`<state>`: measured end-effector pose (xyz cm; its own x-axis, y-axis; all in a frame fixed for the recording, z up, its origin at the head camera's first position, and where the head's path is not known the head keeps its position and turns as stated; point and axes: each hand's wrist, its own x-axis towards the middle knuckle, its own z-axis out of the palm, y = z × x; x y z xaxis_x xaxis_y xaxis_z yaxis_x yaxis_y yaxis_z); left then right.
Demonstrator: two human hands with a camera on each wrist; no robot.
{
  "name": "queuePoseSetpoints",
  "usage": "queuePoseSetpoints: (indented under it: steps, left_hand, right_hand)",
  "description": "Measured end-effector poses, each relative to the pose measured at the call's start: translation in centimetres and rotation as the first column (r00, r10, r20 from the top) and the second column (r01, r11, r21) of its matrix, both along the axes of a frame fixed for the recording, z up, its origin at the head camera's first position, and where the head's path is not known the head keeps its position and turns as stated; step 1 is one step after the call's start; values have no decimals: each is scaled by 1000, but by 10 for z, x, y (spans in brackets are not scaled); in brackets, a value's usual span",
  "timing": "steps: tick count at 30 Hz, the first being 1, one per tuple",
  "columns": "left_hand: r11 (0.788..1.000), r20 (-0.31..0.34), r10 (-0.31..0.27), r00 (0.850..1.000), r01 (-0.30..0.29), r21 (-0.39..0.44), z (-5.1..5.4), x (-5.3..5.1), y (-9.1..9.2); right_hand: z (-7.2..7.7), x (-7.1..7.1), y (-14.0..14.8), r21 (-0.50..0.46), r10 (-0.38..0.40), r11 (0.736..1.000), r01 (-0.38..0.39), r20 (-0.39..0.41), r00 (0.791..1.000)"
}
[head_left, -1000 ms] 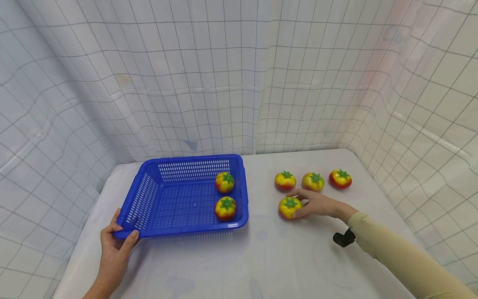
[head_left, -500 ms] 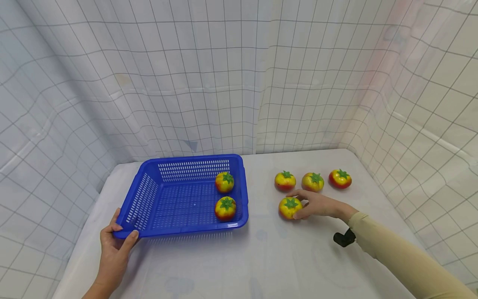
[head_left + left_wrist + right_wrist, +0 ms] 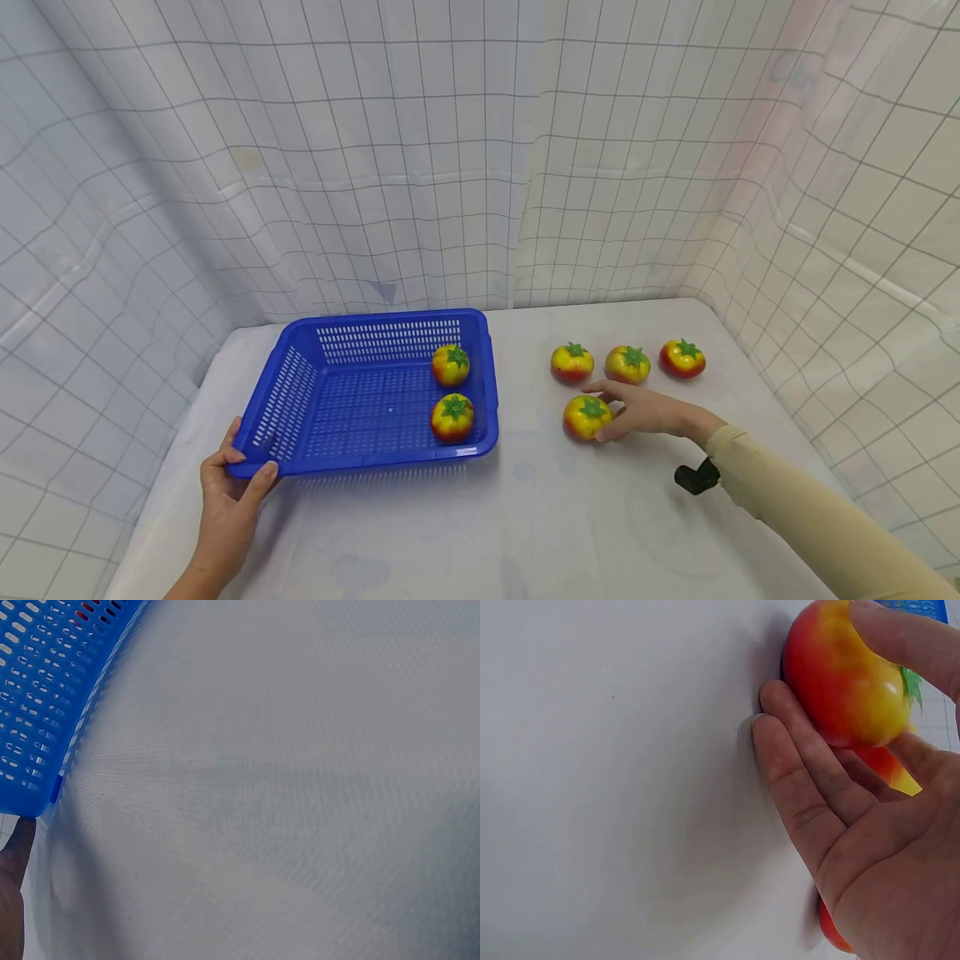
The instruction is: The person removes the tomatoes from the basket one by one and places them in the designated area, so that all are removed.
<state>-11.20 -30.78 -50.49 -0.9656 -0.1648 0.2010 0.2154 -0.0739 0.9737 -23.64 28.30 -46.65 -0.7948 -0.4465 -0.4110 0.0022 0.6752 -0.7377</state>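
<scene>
Basket (image 3: 375,462), in the head view, sits at left on the table (image 3: 555,508) with two tomatoes (image 3: 452,419) inside; the left hand (image 3: 228,508) grips its near left corner. The right hand (image 3: 647,410) holds a third tomato (image 3: 583,423) between thumb and fingers, outside the basket, with three more tomatoes (image 3: 626,367) behind. Hand and tomato have just shifted slightly right together (away from the basket), so the work seems hardly further on.

In the left wrist view, one finger touches the basket's corner.

In the right wrist view, the thumb lies on the held tomato, fairly straight fingers opposite; whether it is lifted, I cannot tell.
</scene>
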Motion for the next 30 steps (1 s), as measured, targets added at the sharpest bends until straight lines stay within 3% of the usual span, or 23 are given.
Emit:
queuePoseSetpoints:
  steps: [10, 23, 30]
  left_hand:
    - [1000, 1, 0, 1000, 0, 7, -1, 0, 0]
    - [1000, 5, -3, 1000, 3, 6, 0, 0, -1]
    - [1000, 10, -4, 1000, 4, 2, 0, 0, -1]
  right_hand:
    - [6, 2, 12, 35, 34, 999, -33, -31, 999]
    - [41, 0, 30, 7, 31, 1000, -31, -60, 998]
    - [52, -6, 25, -18, 35, 999, -38, -147, 989]
